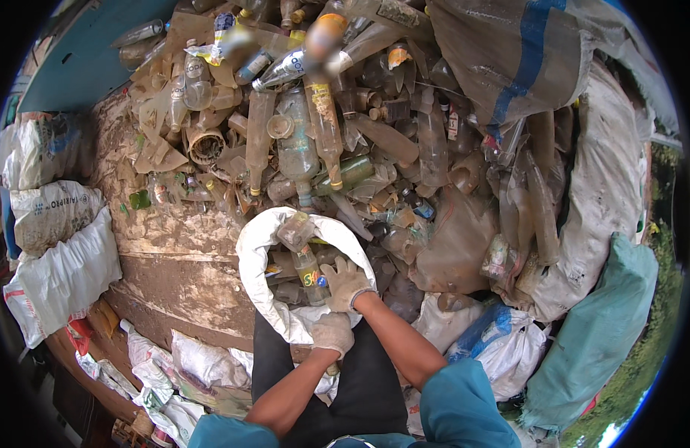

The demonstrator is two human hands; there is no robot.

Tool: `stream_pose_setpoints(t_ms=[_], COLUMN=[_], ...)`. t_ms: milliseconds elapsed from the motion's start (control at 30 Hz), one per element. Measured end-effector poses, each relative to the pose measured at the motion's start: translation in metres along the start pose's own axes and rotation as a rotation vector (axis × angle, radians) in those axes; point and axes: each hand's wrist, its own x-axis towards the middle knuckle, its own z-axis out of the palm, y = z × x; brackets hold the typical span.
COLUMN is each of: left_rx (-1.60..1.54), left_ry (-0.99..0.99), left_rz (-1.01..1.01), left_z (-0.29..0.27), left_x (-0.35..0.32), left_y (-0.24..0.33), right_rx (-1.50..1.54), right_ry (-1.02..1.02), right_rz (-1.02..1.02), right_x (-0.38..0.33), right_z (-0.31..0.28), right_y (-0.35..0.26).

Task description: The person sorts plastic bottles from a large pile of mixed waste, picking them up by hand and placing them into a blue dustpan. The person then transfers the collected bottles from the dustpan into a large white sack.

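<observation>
A white sack [257,257] with a rolled rim stands between my knees, holding several bottles. Inside it lies a clear bottle [306,263] with a yellow and blue label, and a squarish clear container [295,230] rests by the far rim. My right hand [346,284], in a dirty knitted glove, reaches over the sack's right side. Its fingers are spread beside the labelled bottle. My left hand [332,334], gloved too, is closed at the near rim of the sack, with its fingertips partly hidden.
A large heap of dusty glass and plastic bottles [296,149] lies ahead. Brown dirt-covered sheeting [180,261] spreads to the left. Filled white sacks [65,257] line the left edge. A green sack [591,343] and a blue-and-white bag [501,347] stand at the right.
</observation>
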Motion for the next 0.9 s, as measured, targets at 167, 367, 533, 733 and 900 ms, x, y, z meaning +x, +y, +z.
stream_pose_setpoints(t_ms=[167, 367, 533, 733, 900], left_rx=[0.146, 0.207, 0.296, -0.354, -0.453], left_ry=[0.063, 0.222, 0.070, 0.300, 0.505], left_rz=[0.167, 0.252, 0.269, 0.386, 0.164], left_z=[0.008, 0.041, 0.007, -0.080, -0.098], left_x=[-0.035, -0.044, -0.053, -0.007, 0.168], left_y=[-0.018, -0.034, -0.005, 0.057, 0.119], right_rx=[0.585, 0.301, -0.002, 0.873, 1.812], right_ry=[-0.124, 0.095, -0.148, 0.763, 0.412], right_rz=[0.240, 0.095, -0.106, 0.003, 1.016], right_x=[0.033, 0.041, -0.014, -0.035, -0.006], right_z=[-0.020, 0.045, 0.023, -0.010, 0.024], right_y=[-0.021, -0.063, -0.044, 0.112, 0.196])
